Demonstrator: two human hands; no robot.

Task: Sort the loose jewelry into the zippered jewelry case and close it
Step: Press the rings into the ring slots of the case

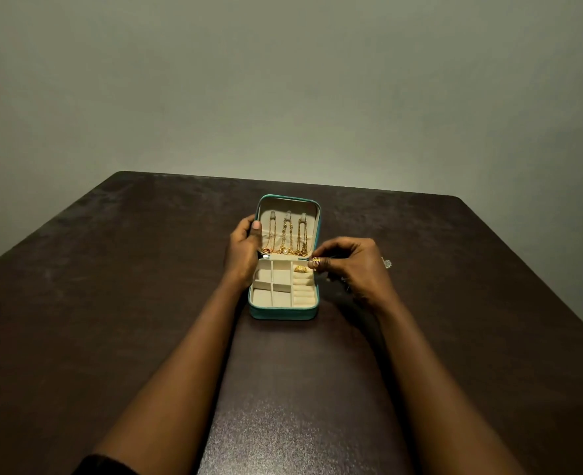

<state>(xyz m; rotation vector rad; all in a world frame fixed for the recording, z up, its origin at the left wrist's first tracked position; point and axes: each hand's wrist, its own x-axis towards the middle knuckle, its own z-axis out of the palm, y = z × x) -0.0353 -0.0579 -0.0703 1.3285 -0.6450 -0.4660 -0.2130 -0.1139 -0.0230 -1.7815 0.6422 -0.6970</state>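
Note:
A teal jewelry case point(283, 313) lies open in the middle of the dark table, its lid upright. Three gold necklaces point(286, 234) hang on the hooks inside the lid. One gold ring point(300, 269) sits in the top ring roll on the right side of the cream tray. My left hand point(245, 248) grips the lid's left edge, thumb on the inside. My right hand point(348, 265) pinches another gold ring point(316, 262) just above the case's right edge, beside the ring rolls.
A small shiny piece of jewelry point(387, 263) lies on the table point(112, 303) just behind my right hand, partly hidden. The square compartments of the tray hold nothing visible. A plain grey wall rises behind the table's far edge.

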